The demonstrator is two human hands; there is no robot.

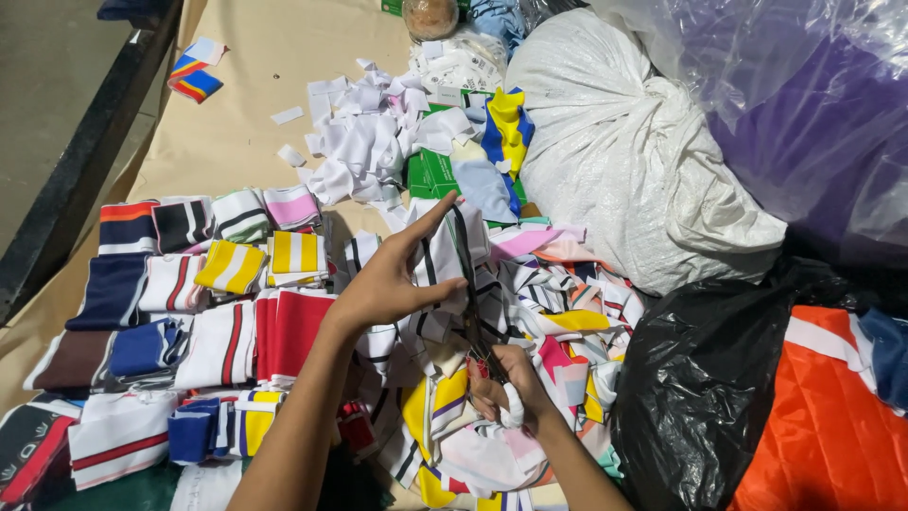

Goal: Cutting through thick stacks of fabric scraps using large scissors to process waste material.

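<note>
Big work table point(236, 142) covered in tan paper. On it: neat stacks of striped knit collars point(189, 312) on the left, a messy heap of striped scraps point(558, 322), white offcuts point(364, 142), a tied white sack point(624, 161), and a black bag point(700, 388).

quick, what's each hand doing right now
Left hand: shut on a striped strip.
Right hand: shut on scissors.

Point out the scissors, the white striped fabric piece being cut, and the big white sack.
Dark-bladed scissors point(465, 274): head view, on the blades' middle.
White fabric piece with dark stripes point(433, 260): head view, on the part pinched by the left hand.
Large white woven sack point(624, 151): head view, on its bulging side.
</note>
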